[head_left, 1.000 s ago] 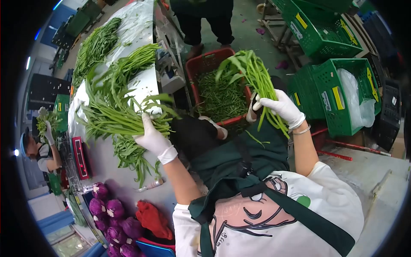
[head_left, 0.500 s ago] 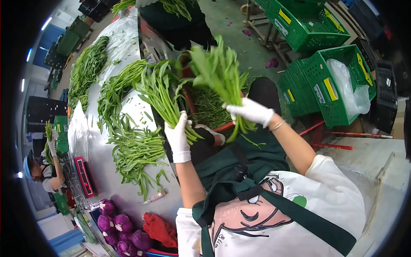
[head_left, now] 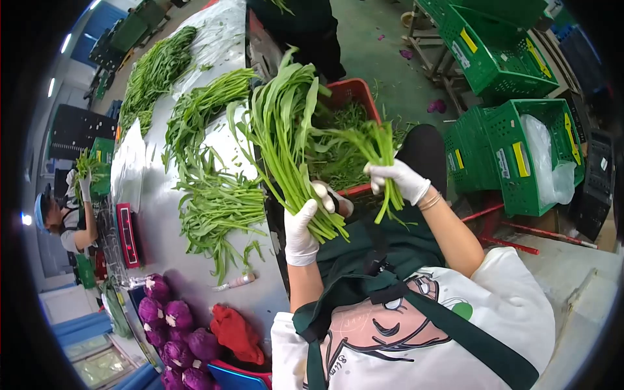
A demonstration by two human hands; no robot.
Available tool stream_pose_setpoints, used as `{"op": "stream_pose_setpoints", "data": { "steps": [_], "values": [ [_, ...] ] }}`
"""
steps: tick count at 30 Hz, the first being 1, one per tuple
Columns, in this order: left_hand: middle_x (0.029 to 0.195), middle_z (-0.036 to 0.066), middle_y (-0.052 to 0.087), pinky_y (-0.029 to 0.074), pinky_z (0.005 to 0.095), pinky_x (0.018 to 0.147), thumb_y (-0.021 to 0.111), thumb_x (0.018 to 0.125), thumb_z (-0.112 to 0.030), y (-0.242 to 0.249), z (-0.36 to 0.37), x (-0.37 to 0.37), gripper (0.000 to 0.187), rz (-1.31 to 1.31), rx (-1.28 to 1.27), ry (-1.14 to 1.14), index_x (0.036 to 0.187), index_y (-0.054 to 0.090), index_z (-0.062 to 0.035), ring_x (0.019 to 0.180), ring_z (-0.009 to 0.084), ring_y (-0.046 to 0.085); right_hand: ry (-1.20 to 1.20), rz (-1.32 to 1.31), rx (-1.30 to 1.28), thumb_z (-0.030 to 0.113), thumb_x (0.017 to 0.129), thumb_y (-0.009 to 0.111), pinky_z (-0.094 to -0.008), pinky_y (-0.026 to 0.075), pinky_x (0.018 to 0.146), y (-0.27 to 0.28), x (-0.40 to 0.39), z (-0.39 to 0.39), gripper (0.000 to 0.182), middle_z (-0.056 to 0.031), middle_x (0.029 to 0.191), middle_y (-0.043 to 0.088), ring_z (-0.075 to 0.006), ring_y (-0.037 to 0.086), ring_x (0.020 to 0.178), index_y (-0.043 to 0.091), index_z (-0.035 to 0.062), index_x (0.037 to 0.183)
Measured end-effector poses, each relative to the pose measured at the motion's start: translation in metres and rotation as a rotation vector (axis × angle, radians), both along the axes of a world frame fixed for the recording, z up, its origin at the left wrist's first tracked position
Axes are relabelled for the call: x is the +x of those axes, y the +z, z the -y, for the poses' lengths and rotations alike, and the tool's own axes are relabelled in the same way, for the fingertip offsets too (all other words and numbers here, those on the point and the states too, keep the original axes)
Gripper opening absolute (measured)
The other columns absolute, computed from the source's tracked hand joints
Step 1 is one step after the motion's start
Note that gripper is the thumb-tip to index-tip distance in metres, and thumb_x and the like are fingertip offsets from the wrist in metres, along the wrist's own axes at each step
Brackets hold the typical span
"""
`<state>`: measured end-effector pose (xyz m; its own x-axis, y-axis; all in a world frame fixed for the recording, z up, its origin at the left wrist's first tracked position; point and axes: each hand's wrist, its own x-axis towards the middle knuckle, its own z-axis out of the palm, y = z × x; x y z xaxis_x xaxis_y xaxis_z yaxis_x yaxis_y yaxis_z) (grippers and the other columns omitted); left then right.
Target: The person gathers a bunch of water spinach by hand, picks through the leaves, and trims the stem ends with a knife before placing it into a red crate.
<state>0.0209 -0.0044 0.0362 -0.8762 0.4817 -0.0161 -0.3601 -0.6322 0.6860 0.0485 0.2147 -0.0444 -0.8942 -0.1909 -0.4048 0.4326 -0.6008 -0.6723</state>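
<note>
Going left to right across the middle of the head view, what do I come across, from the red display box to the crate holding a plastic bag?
Red display box, greens on the table, left hand, right hand, green crate holding the plastic bag.

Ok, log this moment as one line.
left hand: grips larger greens bunch | right hand: grips smaller greens bunch | red crate: loose greens inside

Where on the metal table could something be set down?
The table shows bare metal between the red display, the near greens and the purple cabbages; a narrower strip lies between the red cloth and the small pale item. Farther up, a middle bunch and a far heap crowd it.
</note>
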Motion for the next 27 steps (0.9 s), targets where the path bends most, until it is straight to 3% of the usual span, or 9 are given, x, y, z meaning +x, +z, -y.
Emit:
{"op": "stream_pose_setpoints", "data": {
  "steps": [2,6,8,10,14,17,22,23,27],
  "values": [
    [0.076,0.010,0.058,0.048,0.0390,0.063,0.065,0.078,-0.018,0.000,-0.005,0.004,0.029,-0.014,0.007,0.019,0.097,0.053,0.0010,0.068,0.0274,0.057,0.002,-0.124,0.442,0.018,0.084,0.060,-0.0258,0.042,0.054,-0.027,-0.005,0.007,0.020,0.0015,0.059,0.048,-0.0087,0.049,0.055,0.056,0.0014,0.094],
    [0.084,0.010,0.059,0.049,0.0369,0.066,0.066,0.077,-0.012,-0.003,-0.007,0.006,0.040,-0.025,-0.184,0.031,0.111,0.050,0.0022,0.074,0.0227,0.059,-0.234,-0.069,0.205,0.019,0.082,0.063,-0.0203,0.036,0.045,0.028,0.002,0.025,0.020,0.0032,0.060,0.047,-0.0059,0.042,0.049,0.058,0.0022,0.092],
    [0.091,0.010,0.060,0.050,0.0350,0.072,0.066,0.076,-0.009,-0.009,-0.007,0.011,0.045,0.001,-0.236,0.042,0.116,0.048,0.0022,0.078,0.0198,0.060,-0.198,-0.158,0.392,0.019,0.080,0.066,-0.0198,0.036,0.045,0.060,0.000,0.040,0.021,0.0045,0.060,0.048,-0.0057,0.042,0.048,0.059,0.0028,0.093],
    [0.111,0.008,0.056,0.044,0.0278,0.085,0.065,0.076,-0.004,-0.023,-0.012,0.017,0.048,0.057,-0.287,0.073,0.120,0.047,0.0011,0.094,0.0154,0.056,-0.152,-0.219,0.344,0.014,0.077,0.069,-0.0190,0.037,0.049,0.081,0.001,0.059,0.023,0.0052,0.062,0.048,-0.0050,0.044,0.053,0.060,0.0034,0.095],
    [0.106,0.007,0.056,0.044,0.0300,0.086,0.061,0.079,-0.002,-0.013,-0.013,0.017,0.037,0.017,-0.268,0.199,0.114,0.049,-0.0002,0.095,0.0165,0.055,-0.378,-0.302,0.432,0.009,0.075,0.070,-0.0184,0.040,0.062,0.071,0.007,0.078,0.016,0.0028,0.075,0.057,-0.0038,0.051,0.069,0.061,0.0038,0.087],
    [0.100,0.007,0.055,0.045,0.0340,0.083,0.059,0.081,-0.003,-0.011,-0.013,0.014,0.028,0.031,-0.156,0.200,0.108,0.049,-0.0010,0.089,0.0186,0.055,-0.322,-0.313,0.436,0.009,0.076,0.070,-0.0194,0.041,0.062,0.067,0.013,0.073,0.012,0.0030,0.074,0.057,-0.0042,0.051,0.068,0.061,0.0040,0.083],
    [0.081,0.002,0.041,0.039,0.0271,0.060,0.054,0.088,-0.013,-0.014,0.006,0.008,0.024,0.034,0.146,0.041,0.108,0.043,-0.0059,0.067,0.0119,0.040,-0.813,-0.194,0.723,0.010,0.076,0.071,-0.0200,0.042,0.061,0.045,0.000,0.016,0.016,0.0026,0.073,0.057,-0.0059,0.050,0.063,0.062,0.0023,0.087],
    [0.080,0.002,0.039,0.038,0.0257,0.058,0.052,0.089,-0.014,-0.016,0.010,0.006,0.023,0.025,0.161,0.015,0.108,0.043,-0.0055,0.065,0.0110,0.039,-0.866,-0.381,0.870,0.010,0.076,0.071,-0.0197,0.042,0.061,0.039,-0.004,0.008,0.020,0.0029,0.074,0.058,-0.0058,0.050,0.064,0.062,0.0019,0.093],
    [0.081,0.002,0.039,0.038,0.0245,0.057,0.052,0.089,-0.015,-0.014,-0.001,0.010,0.026,0.050,0.217,-0.047,0.109,0.042,-0.0039,0.065,0.0111,0.039,-0.560,-0.293,0.545,0.007,0.078,0.068,-0.0184,0.043,0.063,0.080,0.003,0.030,0.026,0.0029,0.082,0.059,-0.0039,0.052,0.069,0.061,0.0016,0.102]
  ]
}}
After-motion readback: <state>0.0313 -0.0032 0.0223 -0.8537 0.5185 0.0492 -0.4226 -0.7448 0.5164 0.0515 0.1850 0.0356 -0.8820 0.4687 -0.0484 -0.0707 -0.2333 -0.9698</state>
